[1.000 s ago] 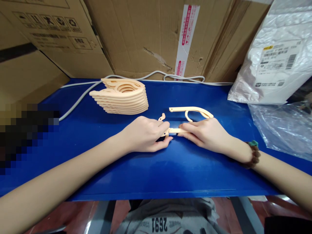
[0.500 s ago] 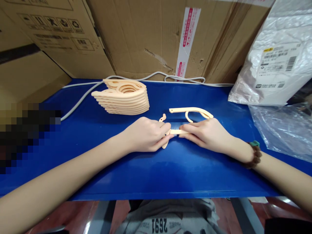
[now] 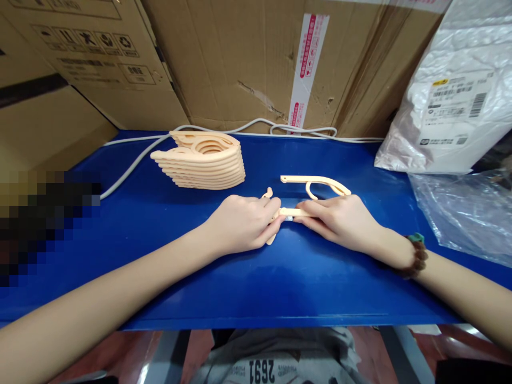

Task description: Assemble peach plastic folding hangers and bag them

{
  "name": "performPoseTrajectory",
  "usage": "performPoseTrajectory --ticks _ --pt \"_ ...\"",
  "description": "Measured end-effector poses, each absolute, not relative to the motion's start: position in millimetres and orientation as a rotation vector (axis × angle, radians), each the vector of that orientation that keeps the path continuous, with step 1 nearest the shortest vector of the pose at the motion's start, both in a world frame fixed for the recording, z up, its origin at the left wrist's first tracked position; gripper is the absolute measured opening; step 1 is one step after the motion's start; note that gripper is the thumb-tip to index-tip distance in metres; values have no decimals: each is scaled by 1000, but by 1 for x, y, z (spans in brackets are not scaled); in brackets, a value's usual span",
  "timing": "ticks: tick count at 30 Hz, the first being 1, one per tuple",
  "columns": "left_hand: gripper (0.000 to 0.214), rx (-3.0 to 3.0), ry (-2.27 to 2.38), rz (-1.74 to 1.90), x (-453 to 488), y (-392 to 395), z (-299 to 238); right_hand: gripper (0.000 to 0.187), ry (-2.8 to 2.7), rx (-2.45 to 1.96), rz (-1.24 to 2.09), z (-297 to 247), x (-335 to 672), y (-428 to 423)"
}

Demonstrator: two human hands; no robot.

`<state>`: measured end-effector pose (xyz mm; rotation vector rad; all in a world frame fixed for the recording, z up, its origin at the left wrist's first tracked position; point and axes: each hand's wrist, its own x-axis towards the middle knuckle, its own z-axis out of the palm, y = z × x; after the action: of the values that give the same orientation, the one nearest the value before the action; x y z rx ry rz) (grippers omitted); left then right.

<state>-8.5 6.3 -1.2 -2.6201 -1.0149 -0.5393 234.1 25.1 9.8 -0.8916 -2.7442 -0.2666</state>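
Note:
A peach plastic folding hanger (image 3: 316,184) lies on the blue table (image 3: 256,277) in the middle. My left hand (image 3: 240,224) is closed round the hanger's left arm piece, whose curled tip pokes out above my fingers. My right hand (image 3: 340,218) pinches the straight bar of the same hanger from the right; its hook and upper arm show just beyond my knuckles. The two hands nearly touch at the hanger's joint. A stack of several folded peach hangers (image 3: 202,160) sits further back on the left.
Cardboard boxes (image 3: 248,58) wall off the back of the table. A white cable (image 3: 132,162) runs along the back edge. A white plastic parcel bag (image 3: 448,96) and a clear plastic bag (image 3: 460,213) lie at the right. A blurred patch covers the left edge.
My left hand has turned the left arm piece downward, so its lower end now sticks out below my fingers. Both hands have stayed in place on the hanger.

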Motion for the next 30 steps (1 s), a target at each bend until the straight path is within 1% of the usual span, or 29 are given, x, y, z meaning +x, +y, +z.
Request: performPoseTrajectory --ticks 7,10,14,18,24,30 --pt "30 -2652 -1005 -532 -11 7 1 44 -2715 -754 -246 14 237 29" --pt "32 -2616 -1030 -545 -13 9 -2 37 -2671 -697 -273 18 237 31" --pt "35 -2609 -1072 -519 -15 11 -4 27 -2607 -659 -407 24 238 33" --pt "35 -2633 -1060 -511 -15 10 -4 26 -2567 -745 -494 27 243 38" --pt "34 -2632 -1029 -546 -14 10 -3 27 -2514 -841 -411 30 253 50" --pt "35 -2629 -1036 -533 -15 10 -2 26 -2560 -909 -456 29 256 54"
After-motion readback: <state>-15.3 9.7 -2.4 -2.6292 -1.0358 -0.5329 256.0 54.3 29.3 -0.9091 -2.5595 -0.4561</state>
